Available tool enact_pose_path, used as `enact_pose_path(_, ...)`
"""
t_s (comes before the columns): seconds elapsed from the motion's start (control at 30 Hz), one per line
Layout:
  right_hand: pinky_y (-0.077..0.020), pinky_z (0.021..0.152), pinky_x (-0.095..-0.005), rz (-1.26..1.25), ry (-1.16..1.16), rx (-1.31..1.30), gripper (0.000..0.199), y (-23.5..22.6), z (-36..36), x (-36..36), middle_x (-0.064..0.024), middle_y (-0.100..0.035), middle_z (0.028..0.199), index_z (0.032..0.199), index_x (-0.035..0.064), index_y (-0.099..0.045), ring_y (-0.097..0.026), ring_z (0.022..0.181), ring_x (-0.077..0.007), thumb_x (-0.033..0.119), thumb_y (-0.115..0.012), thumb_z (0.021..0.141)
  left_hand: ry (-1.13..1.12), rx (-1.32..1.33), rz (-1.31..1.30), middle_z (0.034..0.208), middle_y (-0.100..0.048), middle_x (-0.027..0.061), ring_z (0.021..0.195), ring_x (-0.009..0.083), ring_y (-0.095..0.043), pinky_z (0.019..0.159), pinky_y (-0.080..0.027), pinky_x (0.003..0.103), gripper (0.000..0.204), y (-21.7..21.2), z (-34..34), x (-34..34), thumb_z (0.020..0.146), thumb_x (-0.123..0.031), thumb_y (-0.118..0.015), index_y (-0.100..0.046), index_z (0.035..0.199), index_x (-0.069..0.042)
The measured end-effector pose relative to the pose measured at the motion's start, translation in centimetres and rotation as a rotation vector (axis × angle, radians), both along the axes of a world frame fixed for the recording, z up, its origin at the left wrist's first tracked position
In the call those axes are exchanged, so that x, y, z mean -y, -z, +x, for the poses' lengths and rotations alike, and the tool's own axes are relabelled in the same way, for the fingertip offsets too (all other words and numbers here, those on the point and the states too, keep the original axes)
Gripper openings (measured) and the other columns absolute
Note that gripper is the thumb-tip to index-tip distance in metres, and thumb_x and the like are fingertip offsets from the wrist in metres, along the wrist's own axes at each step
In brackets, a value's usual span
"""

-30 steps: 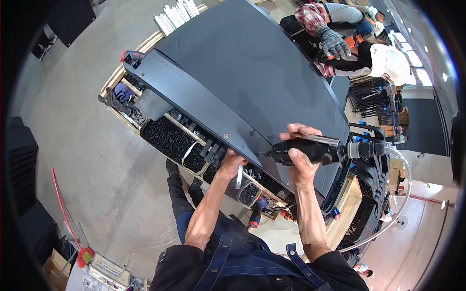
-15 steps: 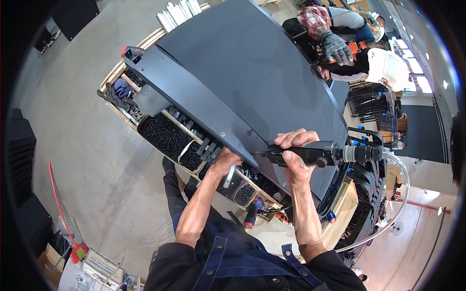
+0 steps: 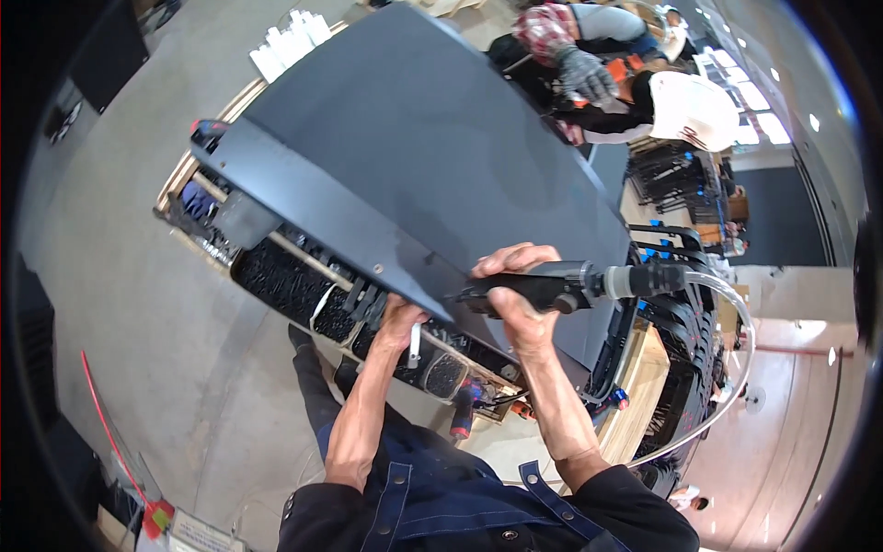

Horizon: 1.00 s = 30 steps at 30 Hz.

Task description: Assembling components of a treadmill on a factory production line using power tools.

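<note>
My right hand (image 3: 522, 299) is wrapped round a black air-driven screwdriver (image 3: 559, 287) with a clear hose at its back end. The tool lies almost level, its tip at the near edge strip of a large dark grey panel (image 3: 395, 120). My left hand (image 3: 402, 322) is closed below that edge, its fingertips hidden by the panel. A light-coloured bar (image 3: 415, 346) sticks out from this hand beside the thumb. Holes dot the panel's edge strip, and one hole (image 3: 378, 269) shows left of the tool tip.
Under the panel, a wooden-framed bench holds a bin of black screws (image 3: 276, 276) and smaller bins. A red and dark power driver (image 3: 464, 409) hangs by the near edge. Across the panel is a co-worker's gloved hand (image 3: 589, 78). The clear hose (image 3: 743, 368) loops down at right.
The whole view has shifted, so the panel and bench appear farther left. Both hands keep about the same places at the panel edge, and the screwdriver stays in my right hand.
</note>
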State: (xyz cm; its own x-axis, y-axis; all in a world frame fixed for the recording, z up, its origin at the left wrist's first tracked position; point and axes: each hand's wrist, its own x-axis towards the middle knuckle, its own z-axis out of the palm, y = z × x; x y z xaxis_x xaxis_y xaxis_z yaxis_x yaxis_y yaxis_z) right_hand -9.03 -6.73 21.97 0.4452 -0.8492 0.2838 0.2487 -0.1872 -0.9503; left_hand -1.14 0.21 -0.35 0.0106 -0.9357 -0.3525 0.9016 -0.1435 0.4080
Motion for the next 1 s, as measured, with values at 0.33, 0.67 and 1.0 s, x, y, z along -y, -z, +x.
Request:
enact_pose_path(0.33, -0.0515, 0.097, -0.0485, 0.031, 0.02, -0.08, 0.045, -0.1, 0.1, -0.1, -0.0137, -0.061, 0.103, 0.113, 0.0061, -0.051, -0.064, 0.097, -0.0277, 0.004, -0.081, 0.078, 0.244, 0.084, 0.036, 0.074, -0.049, -0.0062, 0.061, 0.0046, -0.042, 0.052, -0.029, 0.021, 0.012, -0.6, 2.9, 0.9, 0.084, -0.017, -0.071, -0.062, 0.091, -0.013)
enact_pose_path(0.67, -0.0494, 0.102, -0.0494, 0.004, 0.041, -0.085, 0.045, 0.1, -0.1, -0.4, -0.0143, -0.062, 0.105, 0.113, 0.0063, -0.051, -0.065, 0.098, -0.028, 0.004, -0.08, 0.079, 0.116, 0.152, -0.033, 0.08, -0.053, -0.0066, 0.064, 0.0033, -0.045, 0.053, -0.033, 0.021, 0.019, 0.2, 1.4, -0.3, 0.085, -0.016, -0.071, -0.062, 0.101, -0.012)
enact_pose_path(1.0, -0.0483, 0.102, -0.05, -0.081, -0.043, -0.152, 0.044, -0.1, -0.2, 0.2, -0.0126, -0.061, 0.103, 0.111, 0.0068, -0.049, -0.066, 0.096, -0.0263, 0.005, -0.08, 0.079, 0.268, 0.072, -0.012, 0.082, -0.052, -0.0049, 0.064, 0.0046, -0.043, 0.052, -0.032, 0.022, 0.013, 1.5, 2.3, 0.5, 0.088, -0.02, -0.07, -0.062, 0.096, -0.013)
